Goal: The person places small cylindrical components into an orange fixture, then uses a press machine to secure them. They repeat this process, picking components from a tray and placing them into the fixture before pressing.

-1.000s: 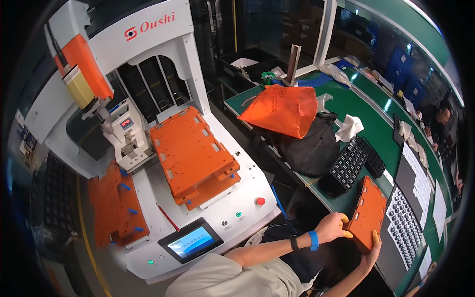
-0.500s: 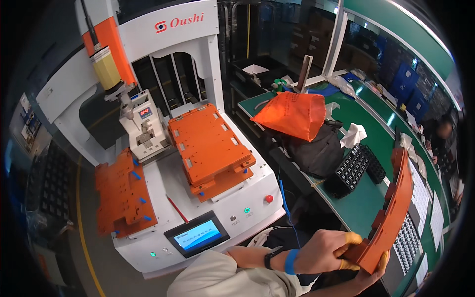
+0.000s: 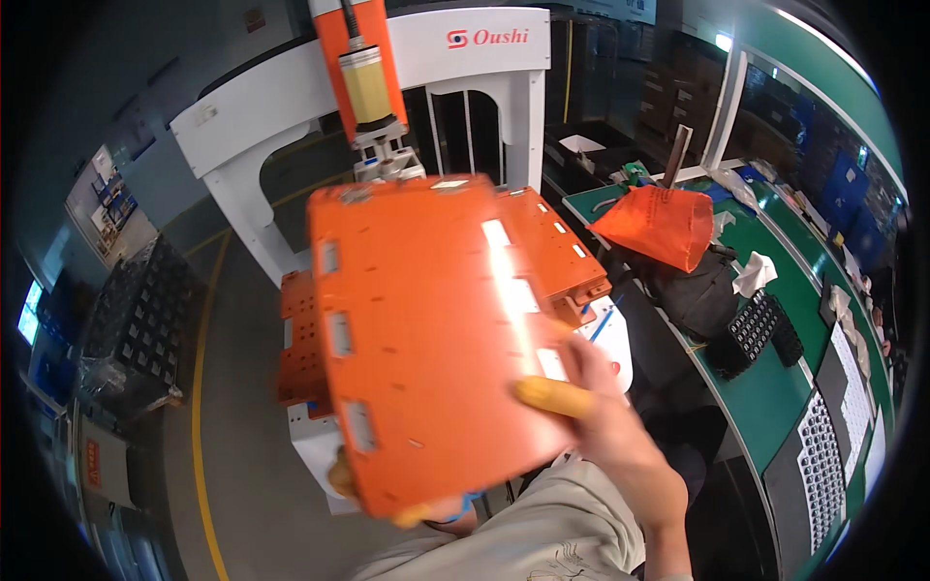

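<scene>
The orange panel (image 3: 426, 339) is between the two hands, in the air, its broad face turned to the camera and its upper end slightly leaning to the left. It is flat and nearly rectangular, with pale rectangular slots along both long sides, small dark marks scattered on the face, and a bright strip of reflected light just beside the fingers of the right hand; its edges are a little blurred. The right hand (image 3: 620, 436) is closed over the lower part of the right edge: the yellow-covered thumb lies flat on the face, and the other fingers go behind, so the gap is only as wide as the panel is thick. The left hand (image 3: 438, 510) grips at the lower left corner, with yellow-covered tips showing at the edge; most of it is hidden, so I cannot tell how its fingers are spread behind. Beyond the fingers, behind the panel, stands the white machine (image 3: 465, 48), with another orange plate (image 3: 547, 242) above the right fingers. Well to the right of the fingers is the green table (image 3: 736, 426). Half a second ago the panel was over this table, seen almost from its side, with both hands at its near end; now it has come in front of the machine and covers the screen, while the camera has turned to the left.
</scene>
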`<state>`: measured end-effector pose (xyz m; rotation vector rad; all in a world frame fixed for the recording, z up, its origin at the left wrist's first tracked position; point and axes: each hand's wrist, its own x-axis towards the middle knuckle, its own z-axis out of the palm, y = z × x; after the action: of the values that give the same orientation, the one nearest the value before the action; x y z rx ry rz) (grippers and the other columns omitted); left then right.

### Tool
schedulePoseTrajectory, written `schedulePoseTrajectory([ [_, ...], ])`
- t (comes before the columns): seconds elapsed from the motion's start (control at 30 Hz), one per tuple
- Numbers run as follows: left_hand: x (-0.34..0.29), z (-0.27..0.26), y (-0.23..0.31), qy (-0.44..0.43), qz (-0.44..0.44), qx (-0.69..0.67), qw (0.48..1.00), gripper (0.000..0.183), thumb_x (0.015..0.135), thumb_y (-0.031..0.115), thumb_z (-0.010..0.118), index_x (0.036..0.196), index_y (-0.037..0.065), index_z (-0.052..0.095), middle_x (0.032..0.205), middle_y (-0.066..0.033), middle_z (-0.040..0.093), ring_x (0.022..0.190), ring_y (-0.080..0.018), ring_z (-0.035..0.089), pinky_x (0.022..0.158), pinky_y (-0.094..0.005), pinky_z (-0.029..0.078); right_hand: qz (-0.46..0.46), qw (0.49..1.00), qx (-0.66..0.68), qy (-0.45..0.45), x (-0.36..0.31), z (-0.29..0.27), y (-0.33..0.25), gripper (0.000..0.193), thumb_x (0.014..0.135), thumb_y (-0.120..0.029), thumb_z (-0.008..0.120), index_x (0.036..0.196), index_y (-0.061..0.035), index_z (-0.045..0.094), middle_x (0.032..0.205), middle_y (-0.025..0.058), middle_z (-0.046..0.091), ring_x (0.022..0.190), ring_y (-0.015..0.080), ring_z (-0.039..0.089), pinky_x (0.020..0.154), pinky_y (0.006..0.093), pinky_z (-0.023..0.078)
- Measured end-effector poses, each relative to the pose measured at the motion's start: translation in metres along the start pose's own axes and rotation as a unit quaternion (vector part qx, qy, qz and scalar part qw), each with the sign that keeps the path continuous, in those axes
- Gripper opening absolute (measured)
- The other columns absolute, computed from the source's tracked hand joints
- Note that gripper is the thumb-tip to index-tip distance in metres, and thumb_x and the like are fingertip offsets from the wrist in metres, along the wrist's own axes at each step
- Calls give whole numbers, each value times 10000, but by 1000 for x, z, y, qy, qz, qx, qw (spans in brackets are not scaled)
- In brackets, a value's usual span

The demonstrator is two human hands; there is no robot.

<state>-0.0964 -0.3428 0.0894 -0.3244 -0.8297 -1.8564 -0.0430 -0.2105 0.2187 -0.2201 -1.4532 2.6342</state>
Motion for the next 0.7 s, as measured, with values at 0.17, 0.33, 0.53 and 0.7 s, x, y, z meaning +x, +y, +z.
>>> schedulePoseTrajectory([
  [0.17,78,-35,-10,80,-42,248,964,676,1049,508,444,1465,-23,394,1453,-196,453,1298,-279,492,1084,-446,407,134,979,-60,-142,86,60,77,477,931,-191,680,1267,110,524,1096,182,678,978,214,684,869,308,535],
  [0.33,118,-64,-31,91,-114,275,950,597,1055,382,518,1465,-37,407,1405,-181,502,1226,-253,552,996,-378,479,112,982,-30,-147,152,83,157,430,901,-205,674,1194,100,597,1075,167,670,1003,221,625,883,357,486],
  [0.53,123,-74,-42,-9,-73,429,900,670,997,256,652,1518,-27,340,1483,-194,427,1285,-287,511,1036,-394,468,103,991,-40,-78,173,107,176,342,884,-141,659,1136,81,593,1072,153,663,953,216,629,860,355,493],
  [0.7,110,-82,-75,-126,-22,476,870,858,943,356,707,1574,25,230,1590,-236,269,1475,-379,280,1193,-465,298,78,996,-34,-14,192,107,193,276,900,-86,647,1140,41,598,1022,115,690,944,184,668,821,323,534],
])
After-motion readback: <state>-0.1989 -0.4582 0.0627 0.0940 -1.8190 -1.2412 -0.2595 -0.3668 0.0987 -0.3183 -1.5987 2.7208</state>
